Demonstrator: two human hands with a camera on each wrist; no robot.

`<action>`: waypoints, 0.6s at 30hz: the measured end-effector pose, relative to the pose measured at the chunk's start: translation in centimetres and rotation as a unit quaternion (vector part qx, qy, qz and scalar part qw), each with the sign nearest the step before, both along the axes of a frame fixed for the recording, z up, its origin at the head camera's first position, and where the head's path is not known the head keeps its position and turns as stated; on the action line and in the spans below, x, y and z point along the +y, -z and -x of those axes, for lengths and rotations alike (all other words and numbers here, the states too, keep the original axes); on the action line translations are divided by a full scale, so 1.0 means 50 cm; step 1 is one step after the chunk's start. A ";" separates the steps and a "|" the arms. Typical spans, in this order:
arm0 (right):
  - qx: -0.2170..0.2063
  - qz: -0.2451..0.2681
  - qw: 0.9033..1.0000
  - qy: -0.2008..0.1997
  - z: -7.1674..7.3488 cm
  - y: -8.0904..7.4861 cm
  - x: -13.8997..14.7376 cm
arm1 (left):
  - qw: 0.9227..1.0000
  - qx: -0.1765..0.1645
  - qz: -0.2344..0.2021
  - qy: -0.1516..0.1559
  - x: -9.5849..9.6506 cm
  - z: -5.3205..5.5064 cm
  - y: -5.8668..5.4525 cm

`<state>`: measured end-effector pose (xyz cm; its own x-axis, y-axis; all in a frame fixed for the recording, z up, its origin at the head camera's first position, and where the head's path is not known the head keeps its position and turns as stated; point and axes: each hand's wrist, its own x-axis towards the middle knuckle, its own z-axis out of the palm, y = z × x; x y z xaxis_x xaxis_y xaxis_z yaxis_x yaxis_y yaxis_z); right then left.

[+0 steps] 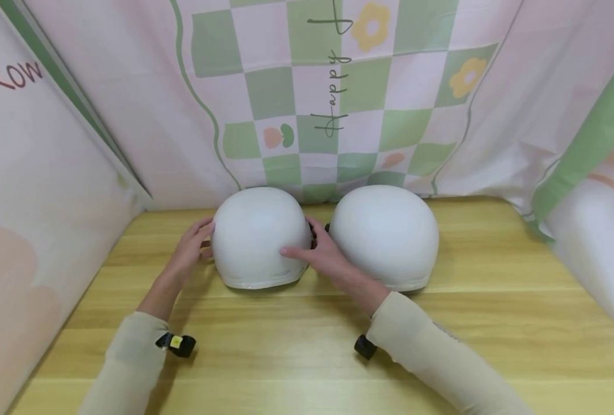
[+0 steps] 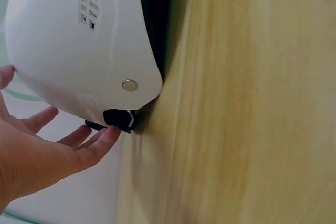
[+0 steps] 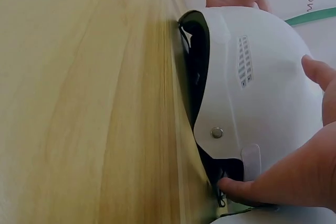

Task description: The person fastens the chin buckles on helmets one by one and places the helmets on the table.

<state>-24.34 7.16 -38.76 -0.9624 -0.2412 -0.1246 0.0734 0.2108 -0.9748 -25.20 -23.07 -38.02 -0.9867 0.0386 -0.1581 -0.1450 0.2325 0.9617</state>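
Note:
Two white helmets stand side by side, rounded backs toward me. My left hand point(image 1: 189, 245) is at the left side of the left helmet point(image 1: 260, 236), fingers spread. In the left wrist view, its fingertips point(image 2: 113, 132) reach the black piece point(image 2: 118, 118) under the helmet's lower edge. My right hand point(image 1: 327, 253) lies along the same helmet's right side, thumb extended over the shell. In the right wrist view, one straight finger point(image 3: 236, 187) touches the dark lower edge beside the strap. The right helmet point(image 1: 384, 236) is close beside this hand.
The helmets rest on a wooden table point(image 1: 286, 351), near its back edge. A patterned curtain point(image 1: 317, 86) hangs right behind them, with more fabric at the left point(image 1: 42, 173) and right sides. Black wrist cameras point(image 1: 182, 346) hang below both forearms.

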 end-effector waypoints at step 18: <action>-0.011 0.006 0.999 0.034 0.009 0.007 -0.008 | 1.000 -0.025 -0.007 0.010 -0.013 0.002 0.013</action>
<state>-24.79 6.77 -39.09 -0.9740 -0.1759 -0.1427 0.1080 0.1932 -0.9752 -25.29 -23.70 -38.69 -0.9766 0.0615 -0.2061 -0.1878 0.2228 0.9566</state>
